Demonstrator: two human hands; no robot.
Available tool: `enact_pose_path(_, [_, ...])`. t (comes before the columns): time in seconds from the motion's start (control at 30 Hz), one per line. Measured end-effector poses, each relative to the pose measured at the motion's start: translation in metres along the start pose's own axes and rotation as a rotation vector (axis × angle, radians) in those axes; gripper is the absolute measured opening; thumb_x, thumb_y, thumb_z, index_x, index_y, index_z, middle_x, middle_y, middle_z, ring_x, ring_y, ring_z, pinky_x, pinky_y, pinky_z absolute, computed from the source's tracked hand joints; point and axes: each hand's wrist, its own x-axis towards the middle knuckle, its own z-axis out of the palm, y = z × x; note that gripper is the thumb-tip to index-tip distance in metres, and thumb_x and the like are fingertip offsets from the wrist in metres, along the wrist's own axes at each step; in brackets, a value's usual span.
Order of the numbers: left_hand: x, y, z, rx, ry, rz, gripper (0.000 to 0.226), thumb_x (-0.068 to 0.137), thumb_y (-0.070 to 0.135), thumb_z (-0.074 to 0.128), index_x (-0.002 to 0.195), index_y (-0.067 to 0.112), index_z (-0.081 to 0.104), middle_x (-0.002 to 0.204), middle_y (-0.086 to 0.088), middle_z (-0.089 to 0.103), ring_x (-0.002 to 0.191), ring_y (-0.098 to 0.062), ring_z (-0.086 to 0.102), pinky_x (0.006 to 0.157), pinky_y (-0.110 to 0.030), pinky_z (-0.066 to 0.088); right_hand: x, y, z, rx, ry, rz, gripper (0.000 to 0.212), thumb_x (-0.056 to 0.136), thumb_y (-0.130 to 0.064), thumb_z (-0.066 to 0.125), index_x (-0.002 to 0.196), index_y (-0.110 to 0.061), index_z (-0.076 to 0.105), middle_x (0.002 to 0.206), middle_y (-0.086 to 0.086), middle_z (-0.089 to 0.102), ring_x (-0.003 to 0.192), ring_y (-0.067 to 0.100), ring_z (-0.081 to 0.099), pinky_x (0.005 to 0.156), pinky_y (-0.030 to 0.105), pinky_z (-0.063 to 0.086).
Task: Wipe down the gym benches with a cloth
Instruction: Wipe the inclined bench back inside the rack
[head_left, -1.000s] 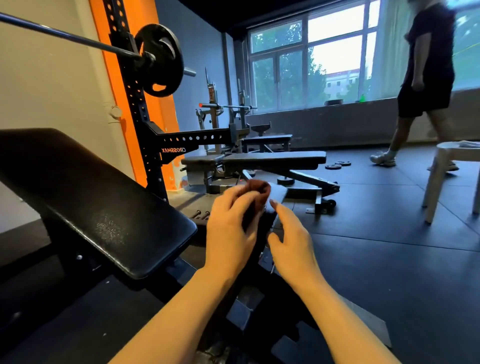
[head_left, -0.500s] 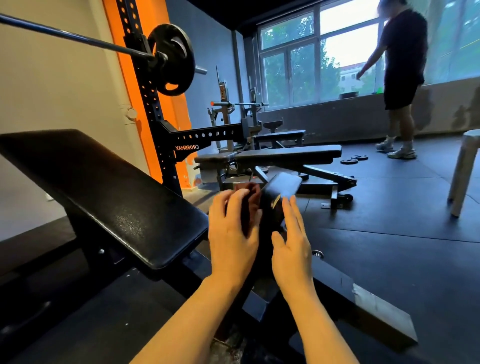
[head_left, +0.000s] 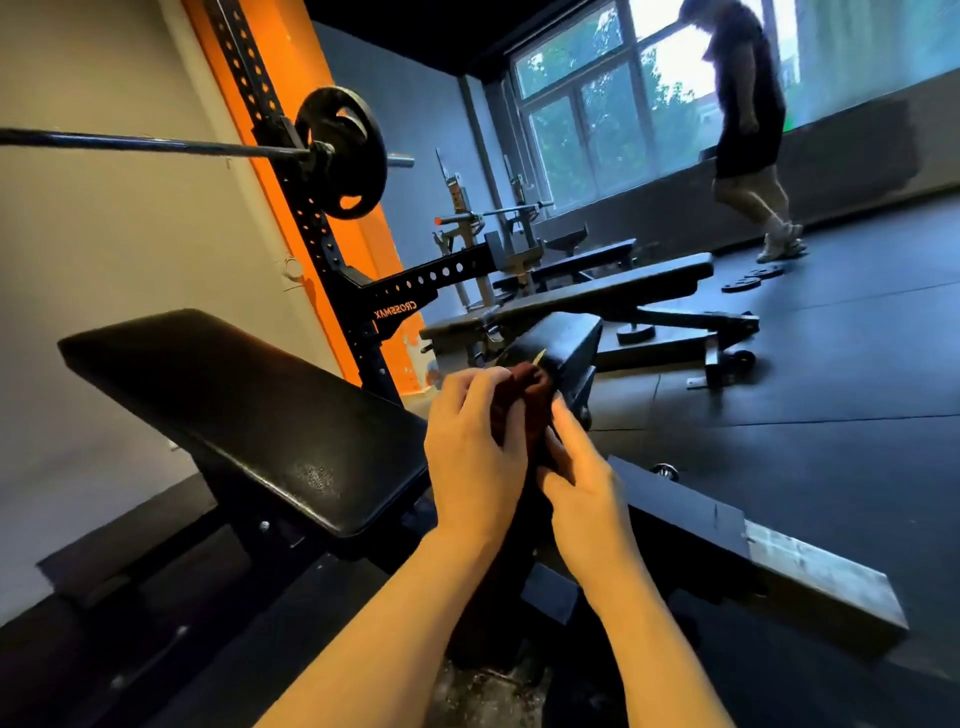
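A dark red cloth (head_left: 522, 397) is bunched between my two hands in the middle of the view. My left hand (head_left: 475, 454) curls its fingers over the cloth's left side. My right hand (head_left: 576, 480) holds its lower right part with fingers wrapped around it. Just behind the cloth is a small black padded seat (head_left: 563, 338) of the bench. The bench's long black inclined backrest pad (head_left: 234, 410) stretches to the left of my hands. A second flat black bench (head_left: 597, 296) stands farther back.
A black and orange rack (head_left: 306, 228) holds a barbell with a plate (head_left: 340, 153) above the backrest. The bench's steel foot (head_left: 810, 577) juts out at right. Loose plates (head_left: 753, 278) lie on the black floor. A person (head_left: 748, 130) walks by the windows.
The view has tilted and moved closer to the bench. My hands have drawn together around the cloth. The person in the background has stepped to the right along the windows.
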Motion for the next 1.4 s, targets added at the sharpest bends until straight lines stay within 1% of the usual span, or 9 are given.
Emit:
enact_pose_path(0.23, [-0.03,-0.018,-0.013,0.019,-0.06,-0.209,0.012,0.082,0.017,0.067,0.093,0.019,0.061,0.086,0.005,0.062,0.077,-0.006,0.057,0.071,-0.03,0.048,0.005,-0.011,-0.008,0.134,0.019,0.049,0.06,0.095,0.008,0.044,0.145,-0.026,0.039,0.141,-0.004,0.049,0.13,0.004,0.044,0.103,0.023,0.041])
enact_pose_path(0.33, [-0.009,-0.004,-0.012,0.002,0.037,-0.156,0.011,0.085,0.016,0.066,0.095,0.018,0.061,0.088,0.005,0.062,0.079,-0.005,0.056,0.071,-0.019,0.044,0.007,-0.013,-0.009,0.109,0.029,0.048,0.056,0.096,0.003,0.046,0.144,-0.024,0.041,0.141,-0.002,0.051,0.129,0.006,0.047,0.109,0.034,0.041])
enact_pose_path(0.43, [0.01,0.012,-0.001,-0.019,-0.016,-0.109,0.013,0.084,0.019,0.068,0.095,0.016,0.062,0.09,0.006,0.061,0.078,-0.002,0.054,0.069,-0.007,0.039,0.007,-0.014,-0.009,0.044,0.063,0.028,0.055,0.095,0.0,0.049,0.142,-0.028,0.045,0.136,-0.004,0.056,0.125,0.005,0.05,0.109,0.039,0.041])
enact_pose_path(0.57, [-0.014,0.004,0.001,-0.097,0.004,-0.377,0.012,0.082,0.016,0.068,0.079,0.022,0.058,0.072,0.009,0.061,0.066,-0.001,0.058,0.061,-0.01,0.039,0.007,-0.019,-0.009,0.017,0.066,0.053,0.055,0.094,-0.003,0.052,0.143,-0.027,0.043,0.138,-0.001,0.054,0.124,0.005,0.048,0.108,0.035,0.041])
enact_pose_path(0.63, [-0.028,-0.004,-0.005,-0.078,0.007,-0.474,0.015,0.08,0.016,0.068,0.074,0.022,0.056,0.067,0.007,0.06,0.063,0.0,0.058,0.059,-0.014,0.04,0.006,-0.021,-0.007,0.027,0.051,0.068,0.06,0.09,-0.008,0.054,0.144,-0.03,0.041,0.138,0.001,0.055,0.126,0.01,0.05,0.106,0.042,0.044])
enact_pose_path(0.87, [0.013,0.016,-0.001,-0.059,0.106,-0.227,0.017,0.082,0.016,0.069,0.087,0.026,0.056,0.083,0.01,0.058,0.077,-0.004,0.055,0.07,-0.013,0.043,0.003,-0.025,-0.002,0.0,0.058,0.095,0.066,0.091,-0.006,0.059,0.147,-0.03,0.035,0.144,-0.001,0.049,0.132,0.012,0.045,0.108,0.039,0.042])
enact_pose_path(1.17, [-0.018,-0.009,-0.011,0.004,0.015,-0.405,0.015,0.079,0.02,0.07,0.077,0.022,0.056,0.075,0.006,0.06,0.066,-0.005,0.058,0.063,-0.025,0.049,-0.003,-0.033,0.0,0.003,0.067,0.108,0.065,0.091,-0.012,0.06,0.148,-0.029,0.032,0.147,0.003,0.045,0.136,0.017,0.039,0.112,0.045,0.036])
enact_pose_path(1.3, [0.0,0.01,-0.007,-0.05,0.051,-0.292,0.015,0.08,0.016,0.07,0.081,0.02,0.056,0.075,0.009,0.058,0.069,-0.004,0.056,0.063,-0.012,0.042,-0.003,-0.031,0.002,0.051,0.068,0.12,0.066,0.091,-0.01,0.059,0.148,-0.029,0.033,0.149,-0.002,0.042,0.137,0.016,0.038,0.113,0.044,0.035])
enact_pose_path(1.4, [-0.009,0.007,-0.003,-0.091,0.011,-0.369,0.016,0.08,0.017,0.071,0.077,0.021,0.055,0.071,0.01,0.058,0.066,-0.004,0.057,0.059,-0.009,0.039,-0.001,-0.031,0.002,0.074,0.073,0.125,0.066,0.088,-0.014,0.061,0.147,-0.03,0.035,0.147,0.0,0.044,0.136,0.016,0.04,0.112,0.045,0.036])
